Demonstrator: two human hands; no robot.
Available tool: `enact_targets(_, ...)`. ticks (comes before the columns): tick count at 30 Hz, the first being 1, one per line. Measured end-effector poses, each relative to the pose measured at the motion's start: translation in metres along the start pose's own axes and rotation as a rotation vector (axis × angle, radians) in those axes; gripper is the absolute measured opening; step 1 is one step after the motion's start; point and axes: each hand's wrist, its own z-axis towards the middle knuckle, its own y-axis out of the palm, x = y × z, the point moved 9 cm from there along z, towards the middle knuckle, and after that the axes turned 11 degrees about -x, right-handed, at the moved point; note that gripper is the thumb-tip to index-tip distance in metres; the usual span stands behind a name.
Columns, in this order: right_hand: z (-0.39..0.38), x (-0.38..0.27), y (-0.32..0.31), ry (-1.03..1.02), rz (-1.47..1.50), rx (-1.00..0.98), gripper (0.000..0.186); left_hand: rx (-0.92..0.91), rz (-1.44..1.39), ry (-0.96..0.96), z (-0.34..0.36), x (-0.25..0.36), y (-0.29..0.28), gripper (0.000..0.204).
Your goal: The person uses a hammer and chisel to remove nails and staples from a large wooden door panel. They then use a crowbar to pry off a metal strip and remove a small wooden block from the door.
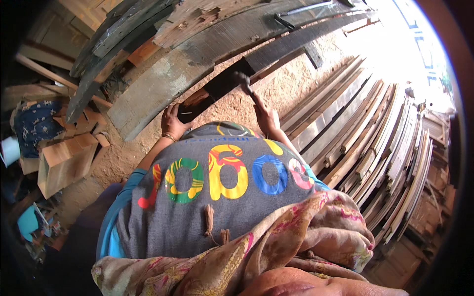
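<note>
My right hand (267,118) is closed around the handle of a hammer (243,81), whose dark head is raised over the near edge of a wooden beam. My left hand (174,122) grips the near left end of a short dark wooden block (195,104), with the thumb side against its end. The block lies in line with a long dark beam (291,43) that runs away to the upper right. Whether the block is joined to the beam, I cannot tell. Beyond them a wide weathered plank (163,81) lies along the bench.
Rough old timbers (133,29) are heaped at the far left. A long stack of boards (365,143) stands on the right. A metal clamp or bar tool (302,9) rests on the plank. Sawdust (291,84) covers the ground, and a wooden box (66,163) sits on the left.
</note>
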Motion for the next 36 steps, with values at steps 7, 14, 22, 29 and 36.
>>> enact_targets(7, -0.043, -0.008, -0.034, -0.133, 0.423, 0.372, 0.055, 0.078, 0.106, 0.122, 0.005, -0.006, 0.003, 0.087)
enact_targets(14, -0.073, -0.116, -0.093, -0.381, 0.063, 0.393, 0.050, -0.039, 0.134, 0.093, 0.010, -0.013, 0.009, 0.091)
enact_targets(22, -0.028, -0.096, -0.109, 0.164, -0.382, -0.154, 0.054, -0.215, 0.115, -0.027, 0.006, 0.001, 0.000, 0.085)
enact_targets(29, -0.042, -0.205, -0.126, -0.359, -0.402, 0.030, 0.058, -0.177, 0.008, -0.041, 0.002, -0.004, 0.001, 0.086)
enact_targets(36, -0.004, -0.103, -0.096, 0.091, -0.510, -0.222, 0.056, -0.232, 0.034, -0.012, 0.007, 0.003, -0.001, 0.089)
